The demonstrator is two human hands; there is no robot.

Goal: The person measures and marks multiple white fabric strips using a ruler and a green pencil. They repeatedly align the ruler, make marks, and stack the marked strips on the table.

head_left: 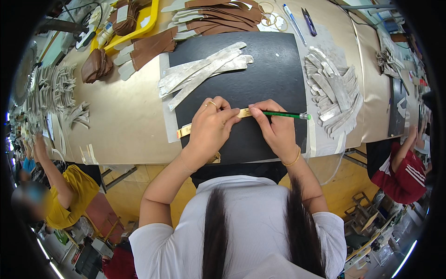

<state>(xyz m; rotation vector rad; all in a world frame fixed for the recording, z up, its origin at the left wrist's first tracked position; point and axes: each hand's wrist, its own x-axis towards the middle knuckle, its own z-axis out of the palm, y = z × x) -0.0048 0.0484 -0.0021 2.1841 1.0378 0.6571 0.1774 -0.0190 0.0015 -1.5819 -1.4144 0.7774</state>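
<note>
My left hand is closed, pinching a narrow pale-yellow strip with a red end over the black board. The strip runs under its fingers toward my right hand. That hand is closed around a slim green pencil-like stick with a pale tip pointing right. Its fingertips meet the strip's right end, and the stick's other end is hidden by them. Beyond both hands, long whitish-grey strips lie crossed on the board.
Right of the board lies a heap of grey strips. Brown pieces, a blue-white pen and thread snips are at the back. A yellow tray stands back left. People work at the left and right.
</note>
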